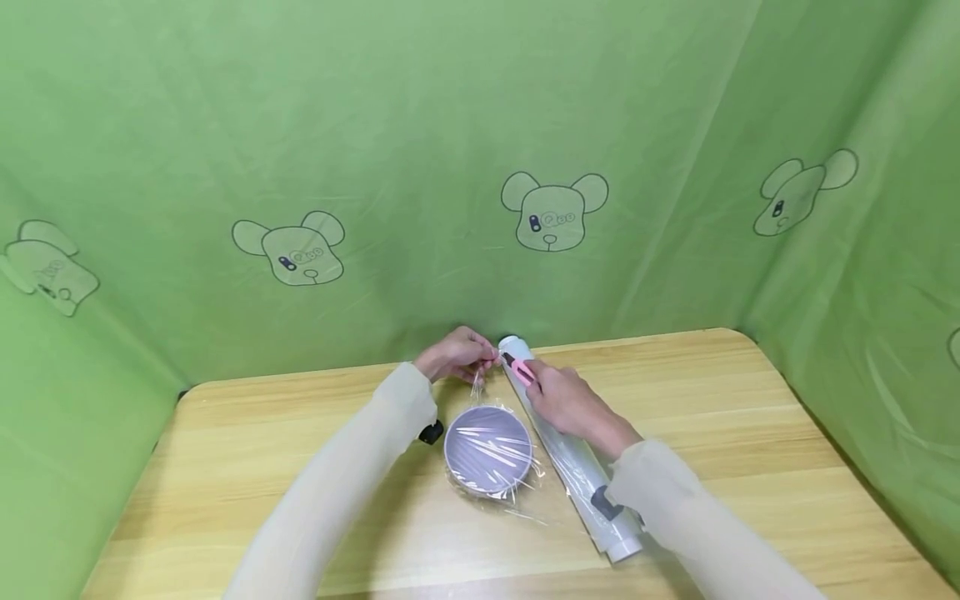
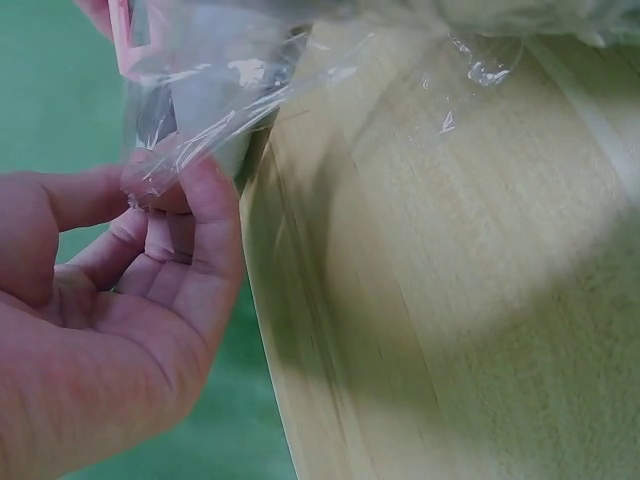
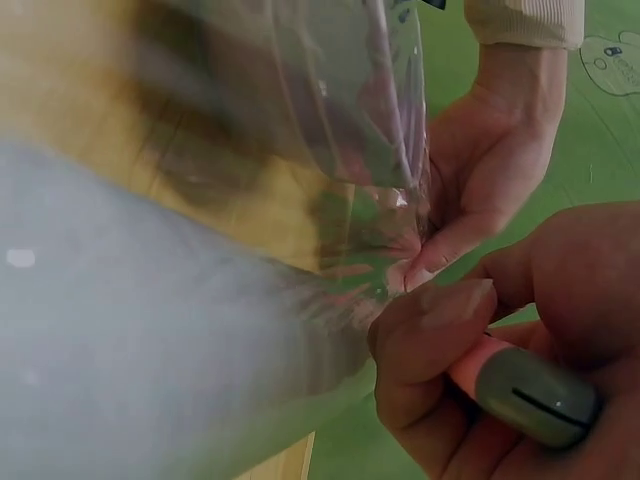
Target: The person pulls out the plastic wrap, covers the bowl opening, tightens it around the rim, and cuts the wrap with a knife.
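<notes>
My left hand (image 1: 467, 354) pinches a gathered edge of clear plastic wrap (image 2: 225, 125) between thumb and fingertips, near the table's back edge. In my right hand (image 1: 566, 400) is a pink utility knife (image 1: 521, 368), its dark tip pointing at the wrap beside the left fingertips. The knife's grey end (image 3: 535, 395) shows in the right wrist view. Plastic wrap stretches over a round lavender bowl (image 1: 487, 450), which stands just in front of the left hand. A long white roll of plastic wrap (image 1: 577, 467) lies slantwise under the right hand and forearm.
The wooden table (image 1: 750, 467) has rounded back corners. A green curtain (image 1: 420, 150) with bear-head drawings hangs behind and at both sides. Loose wrap sticks out around the bowl's front and right, reaching toward the roll.
</notes>
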`<state>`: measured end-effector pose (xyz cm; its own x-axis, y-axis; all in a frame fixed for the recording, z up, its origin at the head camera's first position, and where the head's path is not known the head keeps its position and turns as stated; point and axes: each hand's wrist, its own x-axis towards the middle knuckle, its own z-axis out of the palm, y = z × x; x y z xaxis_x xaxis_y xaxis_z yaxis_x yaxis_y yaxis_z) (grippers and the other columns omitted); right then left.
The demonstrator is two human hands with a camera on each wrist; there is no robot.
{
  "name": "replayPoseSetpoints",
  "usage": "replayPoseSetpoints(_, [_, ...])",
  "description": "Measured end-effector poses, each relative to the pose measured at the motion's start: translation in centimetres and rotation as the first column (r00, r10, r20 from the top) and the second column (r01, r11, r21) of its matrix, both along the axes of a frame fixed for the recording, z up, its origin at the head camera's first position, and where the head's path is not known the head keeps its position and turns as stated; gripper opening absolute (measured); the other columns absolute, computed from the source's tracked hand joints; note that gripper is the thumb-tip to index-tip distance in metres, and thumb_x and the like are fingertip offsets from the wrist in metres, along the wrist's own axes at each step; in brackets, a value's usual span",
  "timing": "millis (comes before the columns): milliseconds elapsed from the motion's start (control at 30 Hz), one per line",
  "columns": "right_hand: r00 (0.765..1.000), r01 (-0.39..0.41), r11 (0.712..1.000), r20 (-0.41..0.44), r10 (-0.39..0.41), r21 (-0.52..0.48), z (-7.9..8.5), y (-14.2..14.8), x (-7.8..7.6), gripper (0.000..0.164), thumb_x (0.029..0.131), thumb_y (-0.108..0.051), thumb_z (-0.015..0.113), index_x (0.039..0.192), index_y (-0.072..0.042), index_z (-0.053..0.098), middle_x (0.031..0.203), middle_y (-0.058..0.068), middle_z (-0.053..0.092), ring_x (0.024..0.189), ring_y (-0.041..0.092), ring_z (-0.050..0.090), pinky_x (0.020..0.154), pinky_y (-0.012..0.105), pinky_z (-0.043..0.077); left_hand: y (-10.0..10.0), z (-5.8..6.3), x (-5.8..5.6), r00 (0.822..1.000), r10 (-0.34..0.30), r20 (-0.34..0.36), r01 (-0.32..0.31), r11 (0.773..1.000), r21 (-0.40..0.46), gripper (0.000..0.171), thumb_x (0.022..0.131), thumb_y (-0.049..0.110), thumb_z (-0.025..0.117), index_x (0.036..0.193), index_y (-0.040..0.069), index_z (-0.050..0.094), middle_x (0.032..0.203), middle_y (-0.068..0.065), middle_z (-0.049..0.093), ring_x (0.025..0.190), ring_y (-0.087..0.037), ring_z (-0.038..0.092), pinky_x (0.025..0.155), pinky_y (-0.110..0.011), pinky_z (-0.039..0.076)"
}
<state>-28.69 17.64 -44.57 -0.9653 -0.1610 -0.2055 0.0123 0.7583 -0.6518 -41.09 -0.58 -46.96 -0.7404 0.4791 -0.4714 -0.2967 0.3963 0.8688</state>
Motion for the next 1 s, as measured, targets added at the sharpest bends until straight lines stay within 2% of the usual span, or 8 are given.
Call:
replayPoseSetpoints(167, [1.000, 0.009, 0.999, -0.027, -0.007, 0.043, 0.0, -0.1, 0.5, 0.053, 0.106, -0.013, 0.045, 0.157, -0.002, 0.036, 0.071, 0.010, 0.056, 0.048, 0.014, 0.046, 0.038, 0.025, 0.041, -0.1, 0.0, 0.0, 1.000, 0.019, -0.004, -0.019, 1.000, 0.005, 0.018, 0.102, 0.005, 0.059, 0.106, -0.009, 0.070, 0.079, -0.010, 0.063, 0.062, -0.013, 0.056, 0.059, -0.026, 0.056])
replayPoseSetpoints(533, [0.998, 0.014, 0.996, -0.062, -0.008, 0.091, 0.1, -0.1, 1.7, 0.051, 0.105, -0.012, 0.046, 0.154, 0.001, 0.040, 0.078, 0.012, 0.060, 0.050, 0.016, 0.049, 0.042, 0.031, 0.045, -0.5, -0.2, 0.1, 1.000, 0.003, 0.015, -0.003, 1.000, 0.023, 0.024, 0.103, 0.004, 0.056, 0.116, -0.013, 0.067, 0.079, -0.009, 0.061, 0.063, -0.013, 0.055, 0.061, -0.027, 0.055])
replayPoseSetpoints(1000, [0.996, 0.036, 0.993, -0.079, -0.028, 0.111, 0.2, -0.2, 3.1, 0.053, 0.104, -0.012, 0.046, 0.154, 0.002, 0.040, 0.082, 0.016, 0.061, 0.050, 0.017, 0.049, 0.044, 0.032, 0.046, -0.7, -0.4, 0.1, 1.000, 0.006, 0.020, -0.006, 1.000, 0.016, 0.024, 0.103, 0.006, 0.058, 0.115, -0.011, 0.068, 0.078, -0.008, 0.062, 0.064, -0.012, 0.055, 0.061, -0.026, 0.056])
